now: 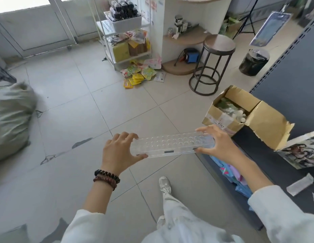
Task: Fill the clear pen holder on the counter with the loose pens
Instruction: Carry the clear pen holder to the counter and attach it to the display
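- Grey floor [79, 106] of hard, glossy tiles, cracked in places. A drop onto it would likely chip the holder.
- Dark counter [268, 151] on the right, flat and matt. The holder is not on it; it hangs over the floor just beside the counter's edge.
- Cardboard box [240, 113], open with torn flaps, on the counter's far end. It crowds that end, so the holder's right end could knock it on the way across.
- Holder [172, 143] of clear, hard plastic, a long flat slab with rows of round holes, all empty. It looks slick, and its edges are hard to judge.
- Left hand [115, 151] and right hand [219, 142] each grip one end, fingers [128, 136] curled over the top and thumbs beneath. With so little held, a tilt might slide it free.
- No loose pens that I can make out.
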